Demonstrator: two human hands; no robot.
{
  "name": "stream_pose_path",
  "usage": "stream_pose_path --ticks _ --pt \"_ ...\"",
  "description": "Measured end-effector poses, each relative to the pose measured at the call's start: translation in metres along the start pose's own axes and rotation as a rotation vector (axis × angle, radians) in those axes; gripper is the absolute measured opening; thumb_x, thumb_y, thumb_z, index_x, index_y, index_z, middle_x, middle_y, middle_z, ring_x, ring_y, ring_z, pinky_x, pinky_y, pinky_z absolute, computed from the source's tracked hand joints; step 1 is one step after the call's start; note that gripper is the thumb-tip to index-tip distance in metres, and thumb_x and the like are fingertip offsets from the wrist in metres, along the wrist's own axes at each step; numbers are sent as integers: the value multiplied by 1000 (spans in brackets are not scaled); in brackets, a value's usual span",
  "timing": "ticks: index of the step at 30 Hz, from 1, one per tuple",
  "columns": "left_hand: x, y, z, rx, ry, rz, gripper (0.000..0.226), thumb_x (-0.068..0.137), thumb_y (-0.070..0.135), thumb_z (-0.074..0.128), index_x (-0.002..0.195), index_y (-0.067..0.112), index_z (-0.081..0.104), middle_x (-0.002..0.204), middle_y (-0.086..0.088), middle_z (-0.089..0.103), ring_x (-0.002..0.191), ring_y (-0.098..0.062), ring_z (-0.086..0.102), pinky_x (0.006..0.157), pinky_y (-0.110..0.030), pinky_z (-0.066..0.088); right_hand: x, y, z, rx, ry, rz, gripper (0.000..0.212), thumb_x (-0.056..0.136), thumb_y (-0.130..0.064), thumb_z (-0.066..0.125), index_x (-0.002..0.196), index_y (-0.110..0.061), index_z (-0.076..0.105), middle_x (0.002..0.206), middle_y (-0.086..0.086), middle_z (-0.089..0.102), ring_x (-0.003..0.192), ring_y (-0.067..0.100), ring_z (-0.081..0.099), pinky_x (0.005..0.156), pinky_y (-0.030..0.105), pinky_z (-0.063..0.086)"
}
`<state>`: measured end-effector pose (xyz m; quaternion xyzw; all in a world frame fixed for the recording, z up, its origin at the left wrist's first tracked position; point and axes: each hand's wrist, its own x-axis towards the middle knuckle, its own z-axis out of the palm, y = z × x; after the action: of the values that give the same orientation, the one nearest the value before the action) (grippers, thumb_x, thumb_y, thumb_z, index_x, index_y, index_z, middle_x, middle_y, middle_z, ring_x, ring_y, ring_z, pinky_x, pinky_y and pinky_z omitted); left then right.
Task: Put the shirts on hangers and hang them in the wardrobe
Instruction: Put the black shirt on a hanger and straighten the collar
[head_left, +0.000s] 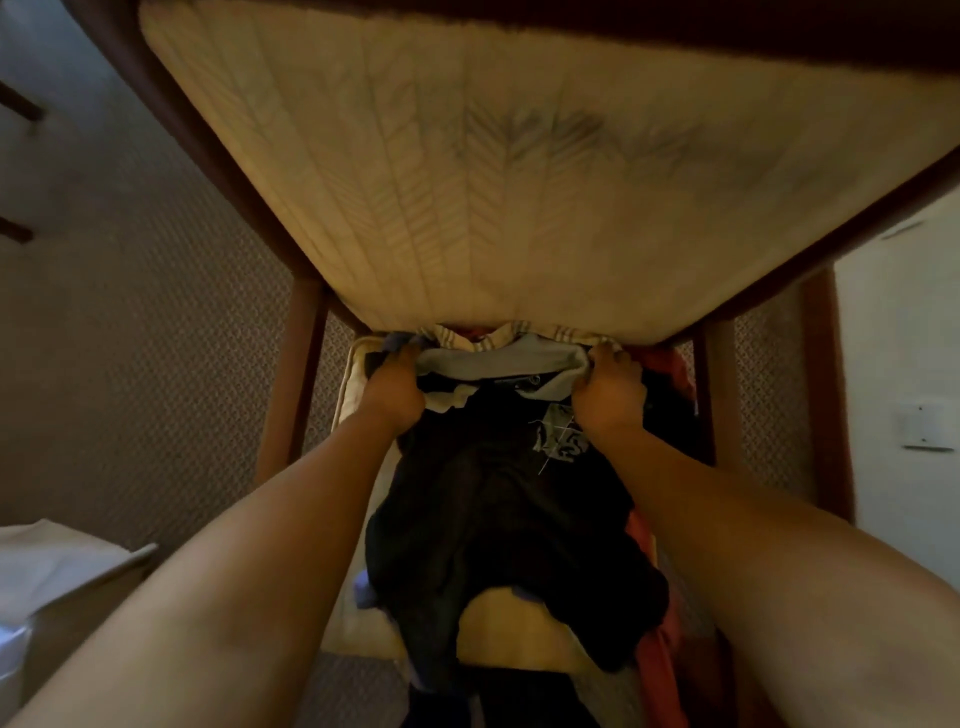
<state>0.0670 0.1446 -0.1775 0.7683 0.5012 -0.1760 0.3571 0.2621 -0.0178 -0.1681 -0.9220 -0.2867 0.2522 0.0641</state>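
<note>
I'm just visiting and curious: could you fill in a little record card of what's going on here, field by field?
setting: lower bunk under a quilted mattress in a dark wooden frame
left hand: grip on one end of the grey collar
right hand: grip on the other end
garment held: dark shirt with a grey collar, spread flat
beneath it: other clothes, one red
hanger: none in view
wardrobe: not in view
stage: shirt not yet on a hanger

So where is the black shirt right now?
In the head view, the black shirt hangs in the middle, held up at its grey collar by the left hand and right hand, just below the mattress overhead.
</note>
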Motion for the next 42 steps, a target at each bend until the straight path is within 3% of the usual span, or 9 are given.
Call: stream_pose_path --ticks 5,7,11,16,20,24,29,35,42 --pt "-18 3 -11 -19 69 92 36 100 13 42 135 8 48 137 -15 48 118 -26 49 90 -21 32 -16 3 -9 144 64 -69 12 92 -16 54 94 -4 56 115 20 52 108 38 47 84 47 43" --pt "-38 8 -24 -9 93 152 30 100 20 44 125 7 55 123 -16 56 108 -27 53 88 -29 40 -36 3 -24 245 99 -136 12 89 -15 57 82 -10 49 97 15 53 93 33 52 73 40 43" --pt "-87 24 -50 -118 177 238 28 96 35 50 103 12 63 103 -11 61 95 -28 59 78 -39 50 -92 4 -64 447 124 -116 9 97 -19 51 94 -17 42 78 5 51 67 18 49 56 28 34" --pt "-166 64 -83 -259 259 311 31 92 52 47 97 22 55 90 3 59 86 -22 60 77 -43 53 -172 7 -123 525 344 -64 22 100 -26 44 117 -12 45 96 5 57 82 21 57 63 29 40" --pt "-238 113 -98 -408 209 471 21 100 34 44 102 13 49 85 3 54 88 -23 56 70 -33 43 -255 13 -181 544 552 -36 31 101 -26 43 128 -10 43 100 -2 53 81 13 51 56 13 32" --pt "-311 157 -106 -449 116 723 23 99 31 47 103 8 48 88 2 56 84 -20 57 71 -35 48 -349 37 -231 648 660 70 25 102 -28 42 123 -17 44 108 -5 54 96 13 53 73 22 35" --pt "-413 213 -88 -475 -249 943 23 97 25 54 114 12 46 100 -2 55 88 -13 57 76 -32 53 -469 76 -264 943 700 195 25 98 -17 45 120 -26 39 117 2 51 107 19 51 82 29 38" --pt "-511 267 -33 -404 -618 1052 38 87 -10 41 115 16 42 100 -2 50 92 -18 53 77 -32 51 -585 117 -263 941 836 340 37 95 -16 54 126 -31 41 111 -3 58 96 17 60 70 33 53" --pt "-613 294 12 -133 -339 1639 49 87 -2 56 126 24 45 111 13 51 97 0 50 73 -5 41 -750 170 -259 682 1175 530 35 93 -7 57 114 -35 57 103 -19 62 94 -6 58 67 9 48"
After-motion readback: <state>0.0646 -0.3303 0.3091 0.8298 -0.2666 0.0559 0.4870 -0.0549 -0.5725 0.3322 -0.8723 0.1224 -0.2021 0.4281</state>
